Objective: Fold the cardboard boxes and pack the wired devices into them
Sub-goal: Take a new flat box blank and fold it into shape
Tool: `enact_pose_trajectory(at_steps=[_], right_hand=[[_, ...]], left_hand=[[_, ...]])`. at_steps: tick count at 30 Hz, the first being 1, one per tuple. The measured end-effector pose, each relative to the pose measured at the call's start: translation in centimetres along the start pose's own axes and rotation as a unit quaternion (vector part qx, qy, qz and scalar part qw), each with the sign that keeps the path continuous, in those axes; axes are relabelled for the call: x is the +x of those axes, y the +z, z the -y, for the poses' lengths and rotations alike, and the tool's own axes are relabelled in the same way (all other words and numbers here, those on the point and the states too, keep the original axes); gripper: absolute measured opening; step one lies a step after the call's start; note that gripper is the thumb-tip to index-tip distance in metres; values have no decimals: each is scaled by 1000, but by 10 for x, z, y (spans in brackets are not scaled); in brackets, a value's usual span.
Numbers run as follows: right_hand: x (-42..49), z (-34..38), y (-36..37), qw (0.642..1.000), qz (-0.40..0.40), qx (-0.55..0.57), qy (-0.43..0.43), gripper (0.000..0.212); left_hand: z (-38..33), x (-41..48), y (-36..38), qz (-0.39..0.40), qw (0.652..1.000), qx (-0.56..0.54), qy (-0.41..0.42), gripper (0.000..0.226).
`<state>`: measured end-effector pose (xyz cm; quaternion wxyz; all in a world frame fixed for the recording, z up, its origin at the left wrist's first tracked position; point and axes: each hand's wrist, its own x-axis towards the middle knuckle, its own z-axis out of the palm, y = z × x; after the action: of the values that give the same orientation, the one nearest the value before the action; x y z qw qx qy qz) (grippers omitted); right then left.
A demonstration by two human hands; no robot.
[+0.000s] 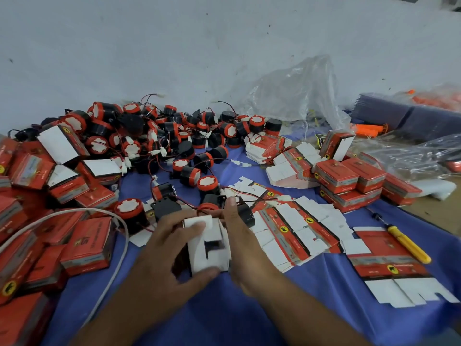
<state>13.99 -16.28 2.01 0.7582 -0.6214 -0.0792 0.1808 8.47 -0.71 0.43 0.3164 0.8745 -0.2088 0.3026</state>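
Observation:
A small cardboard box point(209, 248) with white flaps sits between my two hands near the middle of the blue cloth. Something dark shows through the gap in its flaps. My left hand point(169, 250) grips the box from the left, thumb under its near edge and fingers on the top flap. My right hand point(243, 243) holds its right side with fingers curled round the far edge. Just beyond lies a black and red wired device point(212, 203) with red and black leads. A big heap of such devices point(159, 136) lies further back. Flat unfolded boxes point(294, 228) lie to the right.
Closed red boxes are piled at the left point(84, 245) and stacked at the right point(349, 183). A yellow-handled screwdriver point(406, 243) lies at the right. A white cable point(119, 248) loops at the left. A clear plastic bag point(294, 93) stands at the back.

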Motion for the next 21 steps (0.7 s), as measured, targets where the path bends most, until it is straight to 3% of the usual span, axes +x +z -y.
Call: enact_pose_trajectory(at_steps=[4, 7, 10, 13, 15, 18, 21], right_hand=[[1, -2, -5, 995, 74, -61, -14, 49], [0, -1, -15, 992, 122, -11, -28, 42], [-1, -3, -15, 987, 142, -32, -62, 38], [-4, -7, -14, 985, 127, -65, -98, 40], [-5, -7, -12, 983, 125, -69, -111, 42], [-5, -8, -10, 985, 124, -63, -102, 48], [-2, -12, -11, 989, 116, -39, -78, 54]], left_hand=[[4, 1, -3, -58, 994, 4, -88, 60], [4, 0, -1, -43, 996, 7, -82, 60], [4, -1, 5, -3, 997, 18, -72, 60], [5, -1, 10, 0, 997, 51, -50, 60], [5, -2, 10, 9, 998, -5, -63, 63], [7, -5, 8, 4, 991, -67, -118, 80], [7, -5, 9, 8, 991, -53, -120, 88]])
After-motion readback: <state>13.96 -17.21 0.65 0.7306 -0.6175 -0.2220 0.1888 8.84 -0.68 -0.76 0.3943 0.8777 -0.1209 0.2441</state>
